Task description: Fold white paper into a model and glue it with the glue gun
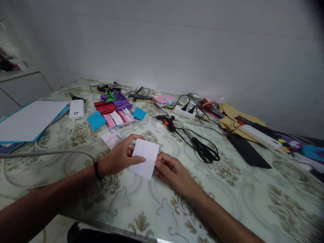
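A square of white paper (146, 152) with a faint crease across it is held up above the patterned tabletop. My left hand (125, 153) grips its left side, thumb on the front face and fingers behind. At the right edge, my right hand (170, 170) pinches the paper near the crease between thumb and fingertips. Partly behind my left hand lies another folded white paper (111, 137). Beyond it sit folded pink and white papers (118, 118), a blue folded paper (96, 120) and a small blue square (139, 113).
A glue gun (167, 120) with a coiled black cord (206, 150) lies ahead to the right. A white power bank (76, 109) and large white sheets (32, 121) are at left. A power strip (184, 112) and a black phone-like slab (248, 151) rest farther right.
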Available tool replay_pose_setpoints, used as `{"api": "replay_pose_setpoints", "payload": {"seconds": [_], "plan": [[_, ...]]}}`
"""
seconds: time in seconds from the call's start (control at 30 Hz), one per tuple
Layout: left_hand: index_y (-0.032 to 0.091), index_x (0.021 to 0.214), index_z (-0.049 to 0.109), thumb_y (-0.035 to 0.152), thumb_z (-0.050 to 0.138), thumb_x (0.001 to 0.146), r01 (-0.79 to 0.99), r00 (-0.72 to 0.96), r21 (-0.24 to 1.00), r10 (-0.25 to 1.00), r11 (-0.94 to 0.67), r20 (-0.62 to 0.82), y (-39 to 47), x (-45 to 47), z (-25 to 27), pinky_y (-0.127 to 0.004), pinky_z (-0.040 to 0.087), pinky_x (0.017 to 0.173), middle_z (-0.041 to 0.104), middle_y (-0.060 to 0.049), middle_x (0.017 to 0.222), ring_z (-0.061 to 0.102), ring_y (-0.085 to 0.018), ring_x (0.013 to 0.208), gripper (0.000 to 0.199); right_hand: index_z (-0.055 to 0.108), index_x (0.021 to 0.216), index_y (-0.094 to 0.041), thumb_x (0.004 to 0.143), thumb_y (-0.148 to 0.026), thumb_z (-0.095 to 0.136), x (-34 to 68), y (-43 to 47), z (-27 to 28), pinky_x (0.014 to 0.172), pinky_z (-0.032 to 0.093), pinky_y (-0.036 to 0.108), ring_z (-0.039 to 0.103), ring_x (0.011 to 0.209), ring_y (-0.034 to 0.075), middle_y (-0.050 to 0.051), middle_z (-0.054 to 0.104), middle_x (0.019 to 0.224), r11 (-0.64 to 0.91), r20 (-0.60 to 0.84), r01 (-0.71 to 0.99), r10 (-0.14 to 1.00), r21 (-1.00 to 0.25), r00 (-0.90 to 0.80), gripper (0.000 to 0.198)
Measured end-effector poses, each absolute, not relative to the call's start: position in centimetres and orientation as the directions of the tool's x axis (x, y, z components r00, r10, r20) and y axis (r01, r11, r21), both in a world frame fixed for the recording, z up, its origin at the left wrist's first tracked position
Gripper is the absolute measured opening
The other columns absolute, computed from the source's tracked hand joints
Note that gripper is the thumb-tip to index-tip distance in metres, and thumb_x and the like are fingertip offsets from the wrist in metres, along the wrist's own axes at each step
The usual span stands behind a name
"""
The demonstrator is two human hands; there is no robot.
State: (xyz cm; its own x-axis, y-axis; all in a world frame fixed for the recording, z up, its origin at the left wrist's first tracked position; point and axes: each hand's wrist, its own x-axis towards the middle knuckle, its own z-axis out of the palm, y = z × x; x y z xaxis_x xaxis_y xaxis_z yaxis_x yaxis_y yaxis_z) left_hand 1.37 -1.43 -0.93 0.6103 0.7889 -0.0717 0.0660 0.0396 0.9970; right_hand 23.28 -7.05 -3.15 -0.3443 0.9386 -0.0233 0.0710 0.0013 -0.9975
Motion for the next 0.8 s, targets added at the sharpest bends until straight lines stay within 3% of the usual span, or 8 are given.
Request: {"api": "replay_pose_setpoints", "payload": {"seconds": [0.2, 0.43, 0.6, 0.8], "plan": [[0.019, 0.125, 0.044, 0.02, 0.075, 0.076, 0.119, 0.587, 0.993, 0.808, -0.019, -0.055, -1.55, 1.34, -0.93, -0.022, 0.049, 0.058, 0.064, 0.0, 0.084, 0.064, -0.015, 0.072, 0.059, 0.054, 0.078, -0.019, 0.094, -0.052, 0.059, 23.18, -7.33, -3.1, 0.058, 0.035, 0.025, 0.045, 0.06, 0.012, -0.003, 0.052, 0.065, 0.023, -0.034, 0.163, 0.941, -0.986, -0.336, 0.038], [0.02, 0.129, 0.047, 0.026, 0.083, 0.069, 0.095, 0.639, 0.995, 0.764, 0.032, -0.086, -1.24, 1.13, -1.43, -0.023, 0.052, 0.063, 0.066, -0.002, 0.094, 0.065, -0.018, 0.081, 0.071, 0.058, 0.077, -0.018, 0.093, -0.047, 0.061, 23.28, -7.11, -3.29, 0.056, 0.032, 0.025, 0.043, 0.059, 0.012, -0.003, 0.051, 0.063, 0.071, 0.0, 0.228, 0.955, -0.971, -0.296, 0.034], [0.013, 0.098, 0.068, 0.041, 0.076, 0.078, 0.273, 0.719, 0.962, 0.662, 0.014, -0.214, -1.25, 0.97, -1.64, -0.023, 0.048, 0.062, 0.071, -0.004, 0.087, 0.063, -0.016, 0.075, 0.035, 0.057, 0.075, -0.018, 0.093, -0.046, 0.062, 23.3, -7.35, -3.18, 0.057, 0.033, 0.025, 0.044, 0.06, 0.012, -0.003, 0.052, 0.065, 0.071, 0.002, 0.199, 0.945, -0.978, -0.326, 0.034], [0.012, 0.091, 0.073, 0.039, 0.067, 0.085, 0.308, 0.69, 0.95, 0.698, -0.04, -0.194, -1.81, 1.11, -1.35, -0.022, 0.045, 0.062, 0.071, -0.003, 0.08, 0.06, -0.015, 0.071, 0.028, 0.057, 0.075, -0.018, 0.092, -0.046, 0.063, 23.39, -7.48, -3.27, 0.056, 0.032, 0.025, 0.044, 0.06, 0.012, -0.002, 0.053, 0.065, 0.043, -0.036, 0.2, 0.927, -0.979, -0.373, 0.033]]}}
